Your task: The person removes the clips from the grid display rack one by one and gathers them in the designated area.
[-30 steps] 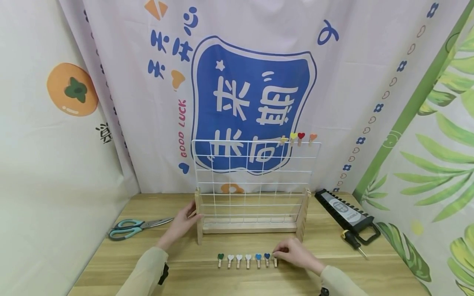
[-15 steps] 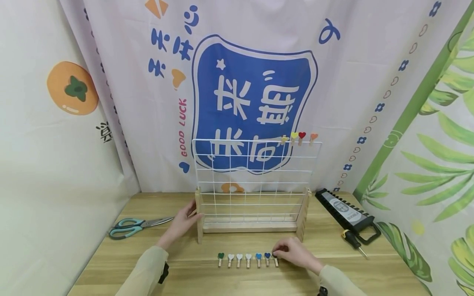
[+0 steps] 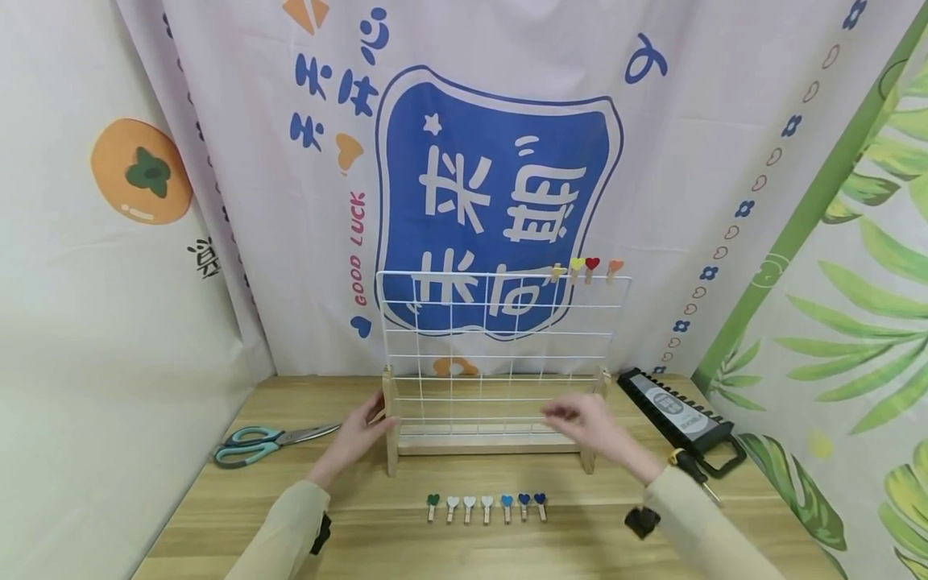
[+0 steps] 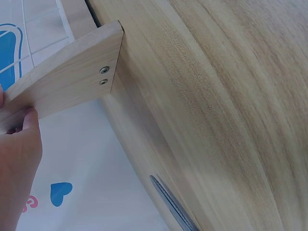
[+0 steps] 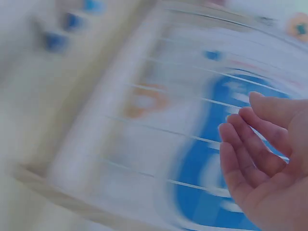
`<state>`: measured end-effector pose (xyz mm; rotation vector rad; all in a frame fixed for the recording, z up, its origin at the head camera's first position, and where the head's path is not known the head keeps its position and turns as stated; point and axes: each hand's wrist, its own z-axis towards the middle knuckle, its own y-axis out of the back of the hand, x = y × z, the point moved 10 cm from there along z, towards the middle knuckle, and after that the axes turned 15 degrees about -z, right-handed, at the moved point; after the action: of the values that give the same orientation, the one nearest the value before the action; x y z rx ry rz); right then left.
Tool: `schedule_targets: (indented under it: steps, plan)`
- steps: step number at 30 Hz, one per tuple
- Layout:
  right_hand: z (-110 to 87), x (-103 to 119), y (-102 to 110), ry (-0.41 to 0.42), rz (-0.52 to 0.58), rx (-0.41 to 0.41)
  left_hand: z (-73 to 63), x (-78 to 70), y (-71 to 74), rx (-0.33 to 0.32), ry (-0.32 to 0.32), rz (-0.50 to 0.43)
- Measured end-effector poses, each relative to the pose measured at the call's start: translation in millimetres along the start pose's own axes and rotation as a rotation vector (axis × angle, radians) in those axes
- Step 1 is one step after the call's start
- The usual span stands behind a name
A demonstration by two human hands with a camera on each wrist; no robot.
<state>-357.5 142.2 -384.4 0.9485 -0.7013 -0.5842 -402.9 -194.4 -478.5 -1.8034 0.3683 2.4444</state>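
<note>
My left hand (image 3: 357, 439) grips the left wooden upright (image 3: 391, 423) of a white wire grid rack (image 3: 451, 354). In the left wrist view the thumb lies on the upright's (image 4: 72, 79) outer face, near two screws. My right hand (image 5: 269, 159) is raised before the grid's lower right, fingers loosely bent, with nothing between them. On the table below, several small wooden clothespins with heart tops stand in a row, from a green one (image 3: 432, 503) through white ones to a dark blue one (image 3: 540, 501). Further clips, including a red heart (image 3: 592, 264), sit on the grid's top bar.
Scissors (image 3: 250, 445) with teal handles lie at the left. A black handsaw (image 3: 677, 415) and a screwdriver (image 3: 689, 465) lie at the right. A printed curtain (image 3: 500, 48) hangs behind the wooden table (image 3: 377, 532).
My right hand has let go of the dark blue clothespin at the row's right end and has risen away toward the grid. The left hand keeps its place on the upright.
</note>
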Motion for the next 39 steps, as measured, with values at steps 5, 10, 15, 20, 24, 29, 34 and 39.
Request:
schedule_targets:
  steps: [5,10,15,20,24,29,34,39]
  plan:
    - [35.7,38.0,103.2,0.152,-0.117,-0.302,0.3,-1.2,-0.6,0.000,-0.002,-0.005]
    - [58.7,65.9,179.2,0.247,-0.205,-0.494,0.0,-1.0,-0.9,-0.004,0.010,-0.003]
    - [83.4,73.5,208.9,0.248,-0.301,-0.480,-0.4,-0.9,-0.4,-0.006,0.016,-0.004]
    - [103.5,68.1,207.0,0.183,-0.388,-0.336,-1.3,-0.5,0.6,-0.006,0.013,-0.010]
    - [110.8,66.7,202.2,0.169,-0.427,-0.274,-0.9,0.4,0.4,-0.003,0.009,-0.006]
    - [114.6,66.8,197.1,0.180,-0.449,-0.247,-0.7,0.9,-0.4,-0.001,0.001,-0.014]
    - [116.0,67.5,195.8,0.189,-0.456,-0.260,-0.5,1.1,0.0,-0.004,-0.002,-0.012]
    - [115.0,69.8,196.1,0.205,-0.470,-0.291,-0.5,1.6,0.2,-0.008,0.004,-0.008]
